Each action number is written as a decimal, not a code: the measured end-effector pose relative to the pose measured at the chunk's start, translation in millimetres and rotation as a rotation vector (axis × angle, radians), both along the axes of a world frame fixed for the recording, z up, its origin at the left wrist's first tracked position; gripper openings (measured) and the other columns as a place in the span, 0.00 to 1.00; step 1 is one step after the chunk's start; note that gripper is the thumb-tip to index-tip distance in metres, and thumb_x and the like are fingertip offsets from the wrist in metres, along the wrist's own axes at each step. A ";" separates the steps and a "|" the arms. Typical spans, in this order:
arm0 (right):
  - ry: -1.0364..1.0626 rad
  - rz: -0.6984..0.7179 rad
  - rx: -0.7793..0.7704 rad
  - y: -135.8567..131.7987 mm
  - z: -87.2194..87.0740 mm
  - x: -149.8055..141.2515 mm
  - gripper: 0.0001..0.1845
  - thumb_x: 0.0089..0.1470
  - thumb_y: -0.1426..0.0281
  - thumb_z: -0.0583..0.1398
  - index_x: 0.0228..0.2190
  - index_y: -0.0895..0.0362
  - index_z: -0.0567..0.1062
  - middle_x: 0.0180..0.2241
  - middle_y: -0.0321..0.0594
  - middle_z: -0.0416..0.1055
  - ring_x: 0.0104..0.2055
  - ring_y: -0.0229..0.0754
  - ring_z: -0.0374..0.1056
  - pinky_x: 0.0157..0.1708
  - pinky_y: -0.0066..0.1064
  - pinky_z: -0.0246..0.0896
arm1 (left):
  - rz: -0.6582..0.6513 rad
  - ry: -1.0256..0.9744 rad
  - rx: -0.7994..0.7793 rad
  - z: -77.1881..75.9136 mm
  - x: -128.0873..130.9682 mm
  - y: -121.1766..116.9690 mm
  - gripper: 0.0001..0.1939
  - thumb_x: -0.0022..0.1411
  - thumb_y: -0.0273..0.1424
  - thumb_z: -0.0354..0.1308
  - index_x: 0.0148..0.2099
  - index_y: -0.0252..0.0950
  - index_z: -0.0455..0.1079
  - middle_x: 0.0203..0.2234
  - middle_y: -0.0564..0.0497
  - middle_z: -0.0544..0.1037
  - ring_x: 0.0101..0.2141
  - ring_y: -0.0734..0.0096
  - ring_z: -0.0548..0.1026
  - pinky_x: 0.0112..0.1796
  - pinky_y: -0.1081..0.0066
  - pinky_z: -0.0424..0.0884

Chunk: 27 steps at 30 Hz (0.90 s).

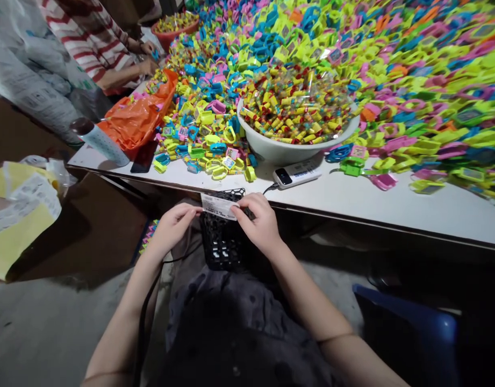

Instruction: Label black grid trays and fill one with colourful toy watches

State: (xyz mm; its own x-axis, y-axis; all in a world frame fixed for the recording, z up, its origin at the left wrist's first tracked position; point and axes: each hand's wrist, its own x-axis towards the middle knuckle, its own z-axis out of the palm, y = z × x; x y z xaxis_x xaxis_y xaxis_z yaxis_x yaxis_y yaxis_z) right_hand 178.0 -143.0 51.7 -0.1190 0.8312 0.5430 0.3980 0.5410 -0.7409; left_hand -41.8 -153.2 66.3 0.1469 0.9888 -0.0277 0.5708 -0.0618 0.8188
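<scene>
Between my two hands is a small white printed label (219, 206), stretched out above my lap. My left hand (178, 223) pinches its left end between thumb and fingers. At its right end, my right hand (258, 220) grips it the same way. Just under the label is a black plastic basket (223, 252) with an openwork side, resting at my lap; what lies inside it is mostly in shadow. A thin dark cable runs past my left wrist.
Colourful toy watches (424, 123) cover much of the white table (352, 201). A white bowl (267, 148) of wrapped candies, a white device (298, 173) with a cable, a bottle (100, 142), a phone (144, 158) and an orange bag (134, 118) stand there. A co-worker in a striped sleeve (98, 48) works at left.
</scene>
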 end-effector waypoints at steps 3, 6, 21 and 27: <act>-0.051 0.037 0.018 -13.0 -1.1 8.8 0.04 0.52 0.71 0.58 0.26 0.56 0.68 0.27 0.37 0.68 0.35 0.39 0.62 0.38 0.35 0.57 | -0.038 -0.016 -0.037 -3.4 3.2 -7.1 0.19 0.61 0.41 0.48 0.39 0.34 0.74 0.36 0.48 0.74 0.38 0.71 0.70 0.41 0.73 0.66; -0.062 0.064 -0.007 -24.2 -6.9 18.0 0.03 0.52 0.73 0.58 0.27 0.56 0.69 0.28 0.38 0.69 0.34 0.38 0.62 0.37 0.35 0.58 | -0.024 0.032 -0.093 -9.6 4.6 -14.1 0.19 0.61 0.42 0.47 0.43 0.35 0.73 0.39 0.47 0.74 0.40 0.69 0.70 0.43 0.72 0.65; -0.072 0.057 -0.204 -23.4 -25.0 24.2 0.06 0.53 0.69 0.56 0.26 0.57 0.69 0.26 0.38 0.67 0.33 0.38 0.60 0.36 0.33 0.58 | -0.009 0.167 -0.201 -19.7 3.7 -32.1 0.19 0.61 0.41 0.45 0.44 0.37 0.70 0.41 0.48 0.73 0.43 0.67 0.69 0.47 0.69 0.63; -0.116 -0.021 -0.250 -5.9 -25.6 15.2 0.09 0.53 0.67 0.56 0.24 0.57 0.69 0.25 0.38 0.66 0.32 0.40 0.60 0.36 0.34 0.55 | -0.044 0.207 -0.113 -3.1 2.0 3.0 0.21 0.59 0.45 0.46 0.39 0.34 0.72 0.36 0.48 0.75 0.38 0.67 0.71 0.40 0.73 0.64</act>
State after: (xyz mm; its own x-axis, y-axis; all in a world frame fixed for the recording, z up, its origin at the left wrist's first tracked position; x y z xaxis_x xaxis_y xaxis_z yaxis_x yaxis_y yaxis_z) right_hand 193.1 -148.9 26.2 -0.1496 0.9406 0.3048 0.4973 0.3380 -0.7990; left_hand -39.8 -150.2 63.2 0.1691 0.9706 -0.1715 0.7257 -0.0049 0.6880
